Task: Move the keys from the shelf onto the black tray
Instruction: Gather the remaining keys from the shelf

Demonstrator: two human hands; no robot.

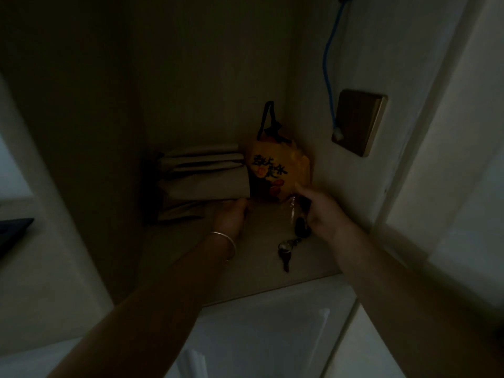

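The keys [285, 251] lie on the pale wooden shelf [245, 268], a small bunch on a ring with a dark fob [299, 227] at the far end. My right hand [320, 211] is at that fob end, fingers curled around it, while the metal keys still rest on the shelf. My left hand [231, 215], with a thin bangle on its wrist, lies palm down on the shelf to the left and holds nothing. A dark flat thing [13, 227] at the far left edge may be the black tray; the dim light hides detail.
An orange pouch [275, 170] with dark lettering stands in the back corner, just beyond my right hand. Folded paper bags [204, 181] are stacked to its left. A blue cable [328, 77] hangs beside a wall plate [358, 122]. White cabinet fronts lie below the shelf.
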